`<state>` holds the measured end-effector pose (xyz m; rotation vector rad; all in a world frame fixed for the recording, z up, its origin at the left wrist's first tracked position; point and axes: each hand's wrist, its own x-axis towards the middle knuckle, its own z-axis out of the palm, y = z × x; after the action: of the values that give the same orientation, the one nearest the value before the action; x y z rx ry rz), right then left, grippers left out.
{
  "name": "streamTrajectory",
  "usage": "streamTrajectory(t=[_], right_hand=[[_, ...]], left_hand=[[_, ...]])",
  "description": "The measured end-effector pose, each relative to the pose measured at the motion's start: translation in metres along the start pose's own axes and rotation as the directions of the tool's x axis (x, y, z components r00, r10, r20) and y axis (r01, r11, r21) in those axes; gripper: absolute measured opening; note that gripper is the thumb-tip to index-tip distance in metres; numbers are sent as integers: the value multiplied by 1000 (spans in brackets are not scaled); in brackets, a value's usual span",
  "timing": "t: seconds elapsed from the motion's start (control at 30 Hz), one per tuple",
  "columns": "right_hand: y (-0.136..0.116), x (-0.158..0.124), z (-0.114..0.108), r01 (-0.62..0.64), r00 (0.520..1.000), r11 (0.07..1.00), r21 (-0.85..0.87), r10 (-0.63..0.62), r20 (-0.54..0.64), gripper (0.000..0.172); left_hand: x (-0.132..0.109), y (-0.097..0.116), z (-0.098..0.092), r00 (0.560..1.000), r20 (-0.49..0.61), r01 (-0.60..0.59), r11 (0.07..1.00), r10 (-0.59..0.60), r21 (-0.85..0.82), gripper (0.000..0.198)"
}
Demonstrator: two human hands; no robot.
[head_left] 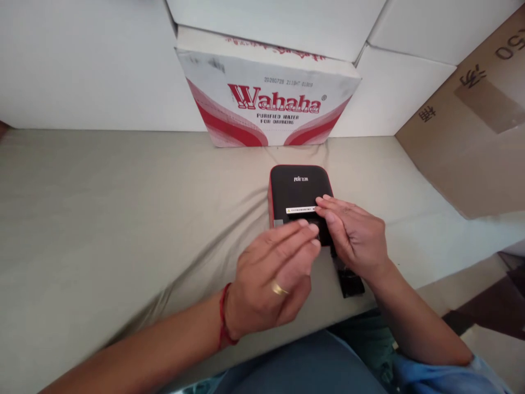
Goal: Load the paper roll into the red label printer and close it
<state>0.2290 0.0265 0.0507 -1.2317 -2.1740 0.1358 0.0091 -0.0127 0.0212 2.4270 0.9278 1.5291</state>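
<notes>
A small black device [299, 191] with a red rim lies on the cloth-covered surface, with light lettering at its far end and a white label strip [299, 210] across its middle. My left hand [276, 273] is over its near end, fingers pressed together in a pinch; whatever they hold is hidden. At the device's right edge is my right hand [355, 232], closed, with thumb and fingertips together near the label's end. What it grips, if anything, I cannot make out. Below my right hand, a dark glossy piece [350, 282] sticks out towards me, partly covered.
A white and red Wahaha water carton [274, 104] stands behind the device, against large white boxes [90, 65]. To the right is a brown cardboard box [471, 120]. Folds run through the pale cloth [123, 219]. My lap is at the near edge.
</notes>
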Motion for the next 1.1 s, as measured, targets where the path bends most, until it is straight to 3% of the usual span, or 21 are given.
streamTrajectory(t=[0.07, 0.13, 0.17, 0.23, 0.33, 0.43, 0.53, 0.67, 0.77, 0.93, 1.0, 1.03, 1.1], right_hand=[[-1, -5, 1, -18, 1000, 999, 28, 18, -9, 33], [-4, -13, 0, 4, 1000, 999, 45, -3, -12, 31], [-6, -18, 0, 29, 999, 998, 54, -28, -22, 29], [-10, -29, 0, 79, 995, 995, 59, -75, -65, 28], [-11, -45, 3, 107, 986, 994, 33, -101, -133, 29], [-9, -55, 7, 89, 983, 996, 26, -84, -164, 34], [-8, -57, 9, 60, 983, 998, 29, -54, -177, 41], [-10, -53, 10, 77, 979, 997, 18, -73, -190, 41], [-11, -47, 8, 116, 974, 993, -1, -114, -197, 40], [-14, -28, -8, 157, 985, 981, 118, -147, -91, 28], [-13, -13, -18, 69, 998, 984, 162, -67, -22, 27], [-12, -4, -22, 7, 1000, 987, 158, -10, 19, 27], [-9, 18, -28, -97, 990, 991, 90, 87, 109, 27]], left_hand=[[0, -9, -1, 971, -144, 179, 980, -191, -90, 49], [-2, -26, 1, 890, -227, 350, 912, -395, -214, 48], [-5, -37, 4, 852, -195, 426, 860, -486, -281, 50], [-11, -59, 9, 799, -30, 547, 745, -601, -382, 62], [-21, -84, 14, 778, 155, 599, 645, -609, -475, 76], [-25, -91, 14, 802, 241, 583, 625, -547, -519, 87], [-23, -89, 14, 822, 250, 560, 642, -512, -524, 98], [-18, -85, 22, 792, 278, 579, 526, -543, -623, 98], [-19, -87, 30, 803, 286, 556, 485, -522, -676, 95], [-31, -95, 42, 834, 217, 490, 500, -507, -714, 87], [-33, -97, 46, 795, 144, 493, 490, -589, -719, 72], [-34, -97, 48, 749, 84, 505, 484, -658, -715, 59], [-33, -95, 49, 613, -45, 550, 466, -789, -693, 28]])
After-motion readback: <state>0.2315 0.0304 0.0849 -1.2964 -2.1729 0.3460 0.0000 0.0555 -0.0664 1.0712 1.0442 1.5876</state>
